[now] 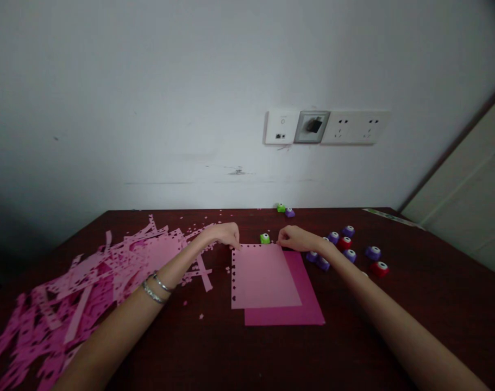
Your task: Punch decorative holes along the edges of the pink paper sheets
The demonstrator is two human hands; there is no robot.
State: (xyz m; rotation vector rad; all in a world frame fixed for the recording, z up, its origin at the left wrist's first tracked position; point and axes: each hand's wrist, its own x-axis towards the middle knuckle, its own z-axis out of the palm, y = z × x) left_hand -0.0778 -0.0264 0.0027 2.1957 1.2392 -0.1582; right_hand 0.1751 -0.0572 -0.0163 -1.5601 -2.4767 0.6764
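Note:
A light pink sheet of paper lies in the middle, with small shapes punched along its left and far edges. It partly covers a dark pink sheet. My left hand is closed at the light sheet's far left corner, my right hand closed at its far right corner. Between them, a green craft punch touches or nearly touches the sheet's far edge. My fingertips are partly hidden, but both hands appear to pinch the paper.
Punched pink paper strips pile up on the left. Several purple punches and red punches stand at the right. Another green punch sits near the wall. A ruler-like strip lies at the far right edge.

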